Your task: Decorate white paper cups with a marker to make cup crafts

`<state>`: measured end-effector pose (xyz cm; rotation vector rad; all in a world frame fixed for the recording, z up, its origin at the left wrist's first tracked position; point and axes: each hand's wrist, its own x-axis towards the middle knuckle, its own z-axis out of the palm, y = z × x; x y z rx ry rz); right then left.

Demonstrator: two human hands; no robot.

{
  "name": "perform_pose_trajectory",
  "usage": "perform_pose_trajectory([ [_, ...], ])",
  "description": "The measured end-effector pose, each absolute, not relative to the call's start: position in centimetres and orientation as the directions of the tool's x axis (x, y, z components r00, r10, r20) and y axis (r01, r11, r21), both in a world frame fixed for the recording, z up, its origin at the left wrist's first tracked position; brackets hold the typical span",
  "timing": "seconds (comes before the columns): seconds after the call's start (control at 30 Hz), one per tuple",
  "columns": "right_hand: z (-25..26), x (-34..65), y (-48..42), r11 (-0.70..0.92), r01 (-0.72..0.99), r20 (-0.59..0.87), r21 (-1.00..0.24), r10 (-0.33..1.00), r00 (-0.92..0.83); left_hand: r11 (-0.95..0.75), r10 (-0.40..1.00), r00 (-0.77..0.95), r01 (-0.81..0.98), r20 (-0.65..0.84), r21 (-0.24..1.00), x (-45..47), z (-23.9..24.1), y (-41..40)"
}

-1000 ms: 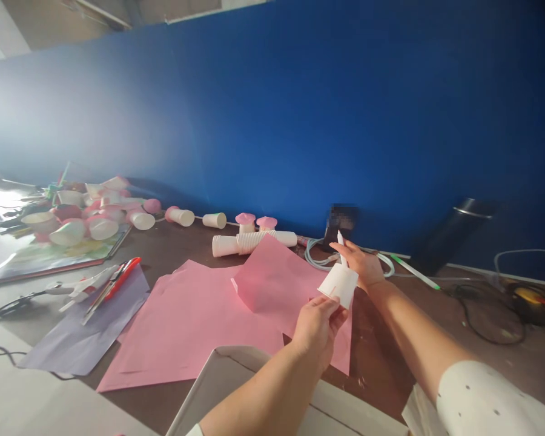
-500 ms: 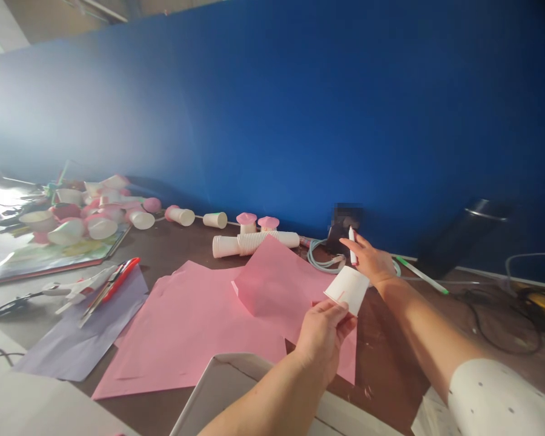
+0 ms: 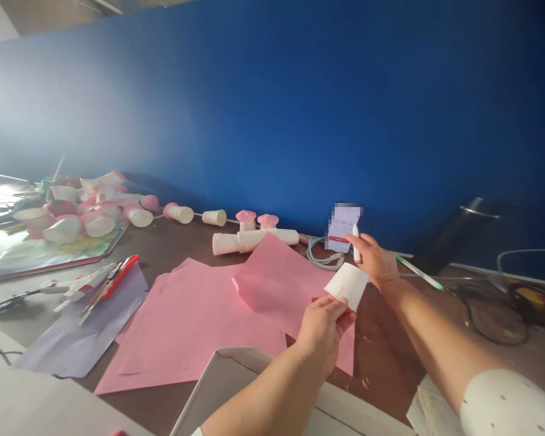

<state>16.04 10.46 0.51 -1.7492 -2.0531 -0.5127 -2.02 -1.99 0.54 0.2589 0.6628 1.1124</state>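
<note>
My left hand point(image 3: 322, 330) is closed on a white paper cup point(image 3: 349, 283), tilted above the pink paper, with a short red line on its side. My right hand point(image 3: 373, 259) grips a white marker point(image 3: 356, 245) held upright. Its index finger reaches to the lower part of a phone point(image 3: 344, 219) leaning near the blue wall. The phone's screen is lit and partly blurred; whether the fingertip touches it, I cannot tell. Pink paper sheets point(image 3: 200, 327) lie under and left of the cup.
Stacked paper cups point(image 3: 254, 241) lie behind the paper, near two pink-topped cups point(image 3: 267, 221). A red utility knife point(image 3: 113, 281) rests on purple paper point(image 3: 91, 339) at left. Pink-and-white cup pieces point(image 3: 97, 212) are heaped beyond it. A green-white marker point(image 3: 420, 272) and cables lie right.
The phone's screen has gone from dark to lit. My right hand has shifted slightly right and down with the marker. My left hand still holds the cup in nearly the same spot.
</note>
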Motion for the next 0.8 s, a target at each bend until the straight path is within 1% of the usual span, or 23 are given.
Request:
perform_pose_trajectory([
  [0.07,0.8,16.1,9.7,0.161,0.987,0.540,-0.015,0.832,-0.128,0.432,0.892,0.273,-0.745,-0.360,0.507,-2.0,0.3,-1.9],
  [0.13,1.2,15.9,9.0,0.178,0.980,0.589,-0.090,0.803,-0.092,0.427,0.894,0.266,-0.749,-0.360,0.507,-2.0,0.0,-1.8],
  [0.27,2.1,15.0,6.9,0.214,0.919,0.716,-0.331,0.691,0.097,0.425,0.891,0.237,-0.736,-0.387,0.527,-1.8,-0.7,-1.3],
  [0.3,2.4,14.6,6.1,0.224,0.891,0.713,-0.396,0.686,0.144,0.426,0.889,0.231,-0.734,-0.396,0.528,-1.7,-0.9,-1.2],
  [0.37,3.2,13.6,4.3,0.244,0.816,0.655,-0.524,0.727,0.204,0.420,0.891,0.224,-0.733,-0.394,0.535,-1.6,-1.3,-0.9],
  [0.43,4.1,12.6,2.2,0.261,0.738,0.610,-0.622,0.752,0.248,0.405,0.901,0.225,-0.741,-0.371,0.535,-1.6,-1.5,-0.7],
  [0.5,4.8,11.5,-0.1,0.279,0.684,0.593,-0.673,0.756,0.275,0.396,0.907,0.225,-0.741,-0.356,0.543,-1.6,-1.7,-0.6],
  [0.6,5.1,10.1,-3.0,0.304,0.645,0.585,-0.701,0.762,0.277,0.376,0.918,0.215,-0.739,-0.333,0.559,-1.7,-1.8,-0.8],
  [0.67,4.5,9.5,-4.3,0.318,0.635,0.591,-0.704,0.758,0.275,0.360,0.927,0.216,-0.743,-0.306,0.565,-1.8,-1.8,-0.9],
  [0.8,2.0,8.6,-5.3,0.335,0.557,0.572,-0.760,0.752,0.327,0.350,0.934,0.232,-0.741,-0.272,0.573,-2.0,-1.6,-1.3],
])
